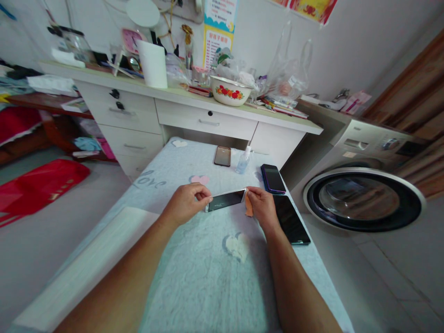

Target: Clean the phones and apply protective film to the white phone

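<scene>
A white-edged smartphone [227,200] is held lengthwise above the cloth-covered table, its dark screen facing me and tilted. My left hand [189,200] pinches its left end between thumb and fingers. At the right end, my right hand [261,203] grips the phone's edge with closed fingers. A small orange cloth [249,206] hangs down beside the right fingers, apparently held in that hand too. To the right lie a dark phone [273,178] and a black tablet [291,221], the latter partly behind my right hand. Beyond the hands stand a clear spray bottle [243,161] and a flat phone case [222,156].
The patterned tablecloth [208,268] covers the table, with a pale strip [93,263] along its left side. Behind is a white desk [208,121] bearing a flowered enamel bowl [231,91], a paper roll [151,64] and plastic bags. A washing machine [364,196] stands at right.
</scene>
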Available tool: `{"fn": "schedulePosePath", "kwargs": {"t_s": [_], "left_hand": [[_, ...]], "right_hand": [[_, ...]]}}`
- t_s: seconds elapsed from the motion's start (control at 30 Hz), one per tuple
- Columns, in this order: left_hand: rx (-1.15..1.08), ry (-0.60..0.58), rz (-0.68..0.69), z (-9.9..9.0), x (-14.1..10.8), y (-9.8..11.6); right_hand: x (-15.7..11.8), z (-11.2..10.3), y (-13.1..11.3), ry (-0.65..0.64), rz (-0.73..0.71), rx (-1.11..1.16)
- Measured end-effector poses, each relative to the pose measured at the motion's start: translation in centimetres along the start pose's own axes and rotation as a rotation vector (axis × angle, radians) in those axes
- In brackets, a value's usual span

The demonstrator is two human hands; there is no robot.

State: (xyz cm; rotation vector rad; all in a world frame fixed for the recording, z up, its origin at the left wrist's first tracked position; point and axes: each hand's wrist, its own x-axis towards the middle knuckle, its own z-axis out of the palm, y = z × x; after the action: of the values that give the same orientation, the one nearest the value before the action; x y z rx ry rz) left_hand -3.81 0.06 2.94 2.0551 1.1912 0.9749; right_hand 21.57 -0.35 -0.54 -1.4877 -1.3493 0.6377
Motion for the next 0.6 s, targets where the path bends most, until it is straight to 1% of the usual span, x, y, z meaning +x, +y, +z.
{"fn": "schedulePosePath", "kwargs": {"t_s": [0.1,0.23,0.3,0.4,0.43,0.5,0.6], "left_hand": [[0.021,0.016,0.020,0.05,-0.01,-0.03],[0.029,0.017,0.015,0.08,-0.04,0.06],[0.027,0.014,0.012,0.11,-0.06,0.07],[0.026,0.008,0.013,0.14,-0.08,0.08],[0.027,0.006,0.014,0.14,-0.06,0.09],[0.028,0.002,0.015,0.11,-0.03,0.14],[0.031,0.006,0.011,0.05,0.03,0.20]], "right_hand": [[-0.01,0.12,-0.05,0.000,-0.025,-0.024],[-0.16,0.04,-0.06,-0.017,-0.053,-0.158],[-0.37,0.00,-0.07,-0.050,-0.020,-0.214],[-0.68,-0.05,-0.22,-0.156,0.018,-0.287],[-0.72,-0.07,-0.32,-0.194,0.005,-0.325],[-0.68,-0.12,-0.55,-0.228,-0.048,-0.424],[-0.42,-0.17,-0.85,-0.220,-0.121,-0.550]]}}
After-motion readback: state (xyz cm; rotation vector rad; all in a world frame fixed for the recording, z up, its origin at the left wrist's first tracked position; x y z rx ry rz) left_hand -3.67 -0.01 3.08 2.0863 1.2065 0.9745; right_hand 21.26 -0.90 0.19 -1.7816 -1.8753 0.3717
